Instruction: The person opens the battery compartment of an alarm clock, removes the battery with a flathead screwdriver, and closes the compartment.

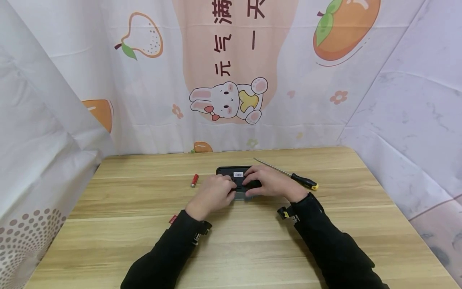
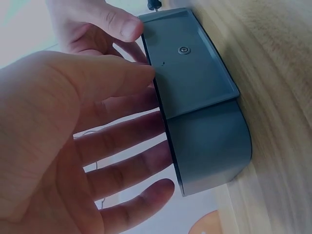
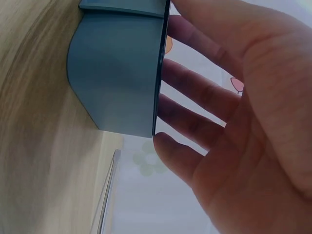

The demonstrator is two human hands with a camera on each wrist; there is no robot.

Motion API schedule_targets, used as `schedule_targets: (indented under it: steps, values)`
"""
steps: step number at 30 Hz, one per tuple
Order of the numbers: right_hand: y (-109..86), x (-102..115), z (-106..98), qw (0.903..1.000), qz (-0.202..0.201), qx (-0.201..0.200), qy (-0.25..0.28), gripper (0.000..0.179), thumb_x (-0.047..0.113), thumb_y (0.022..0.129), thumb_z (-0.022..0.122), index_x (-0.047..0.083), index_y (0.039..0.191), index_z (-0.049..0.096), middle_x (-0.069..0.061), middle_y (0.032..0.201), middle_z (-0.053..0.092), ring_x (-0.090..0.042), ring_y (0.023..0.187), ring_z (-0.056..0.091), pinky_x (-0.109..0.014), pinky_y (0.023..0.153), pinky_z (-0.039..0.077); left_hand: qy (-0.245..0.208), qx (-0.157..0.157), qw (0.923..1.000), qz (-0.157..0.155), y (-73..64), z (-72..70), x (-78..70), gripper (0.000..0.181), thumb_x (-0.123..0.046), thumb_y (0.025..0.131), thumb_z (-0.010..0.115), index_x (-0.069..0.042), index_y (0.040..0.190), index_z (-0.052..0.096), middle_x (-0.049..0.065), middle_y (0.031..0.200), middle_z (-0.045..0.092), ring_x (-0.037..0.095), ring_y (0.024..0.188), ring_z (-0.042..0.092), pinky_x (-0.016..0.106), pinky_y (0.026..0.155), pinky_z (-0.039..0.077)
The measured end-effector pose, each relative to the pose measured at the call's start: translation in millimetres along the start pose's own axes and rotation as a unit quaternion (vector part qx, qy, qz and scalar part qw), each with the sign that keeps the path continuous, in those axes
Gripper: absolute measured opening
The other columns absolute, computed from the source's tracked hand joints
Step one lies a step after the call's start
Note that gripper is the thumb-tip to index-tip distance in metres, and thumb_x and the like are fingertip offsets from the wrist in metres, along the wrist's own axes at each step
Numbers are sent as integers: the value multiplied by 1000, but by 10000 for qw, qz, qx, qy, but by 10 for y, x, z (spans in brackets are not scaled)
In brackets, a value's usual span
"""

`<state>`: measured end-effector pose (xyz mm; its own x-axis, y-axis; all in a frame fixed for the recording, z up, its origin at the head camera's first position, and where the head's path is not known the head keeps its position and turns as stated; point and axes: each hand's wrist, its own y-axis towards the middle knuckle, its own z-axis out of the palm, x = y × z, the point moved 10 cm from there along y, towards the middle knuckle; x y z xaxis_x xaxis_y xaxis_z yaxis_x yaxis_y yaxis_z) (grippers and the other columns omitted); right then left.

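A small blue-grey device [image 2: 209, 141] with a black upper face lies on the table, a white barcode label [image 1: 238, 174] on that face. Its side carries a round socket [image 2: 184, 50]. My left hand [image 1: 213, 193] touches the black face with its fingertips, the thumb at the near edge. From the other side, my right hand [image 1: 270, 181] rests its outstretched fingers on the same face. The fingers hide part of the middle of that face in the head view. A red battery [image 1: 194, 180] lies to the left of the device.
A screwdriver [image 1: 304, 181] with a black and yellow handle lies behind my right hand, its shaft pointing back and left. The wooden table [image 1: 238, 249] ends at a printed curtain [image 1: 151, 96] at the back.
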<state>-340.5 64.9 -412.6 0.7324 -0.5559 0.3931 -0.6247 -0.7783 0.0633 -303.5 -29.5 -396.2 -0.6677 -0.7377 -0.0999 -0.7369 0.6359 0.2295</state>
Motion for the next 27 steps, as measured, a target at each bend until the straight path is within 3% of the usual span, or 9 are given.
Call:
schedule_targets:
  steps: [12,27]
  values:
    - [-2,4,10,9999,106,67,-15,34,37,90,78,15,116,77,-11,133,60,-29,124,55,-44,103,45,-136,93,9999,-31,-6,16,0,14,-19,95,69,-11,98,80,3,95,73,19,82,64,37,78,53]
    - [-25,-20,38,9993,209,185,251,35,36,91,77,15,120,77,-12,138,57,-29,128,52,-46,104,44,-94,294,9995,-37,-9,4,-45,13,-21,95,71,-13,86,77,-4,75,69,16,70,62,36,66,51]
